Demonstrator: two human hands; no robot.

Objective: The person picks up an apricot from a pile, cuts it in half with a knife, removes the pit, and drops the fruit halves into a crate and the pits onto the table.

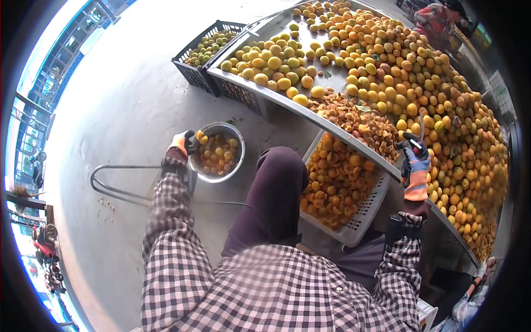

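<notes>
My left hand [185, 143], in an orange and dark glove, is at the left rim of a metal bowl [242, 152] on the floor. Its fingertips close on a yellow-orange apricot [200, 136]; more apricots [218, 154] lie in the bowl. My right hand [416, 167], in a grey-blue and orange glove, is over the near edge of the metal table [271, 31]. It grips a small knife [422, 128] with a thin blade pointing up. Beside it lies a brown heap of pits and scraps [359, 119]; whole apricots [387, 61] cover much of the table.
Below the table edge a white crate [365, 221] holds opened apricots. A black crate [202, 77] of greener fruit stands left of the table. A bent metal tube [105, 185] is near my left arm. Other people are at the upper right [434, 19] and lower right [470, 299].
</notes>
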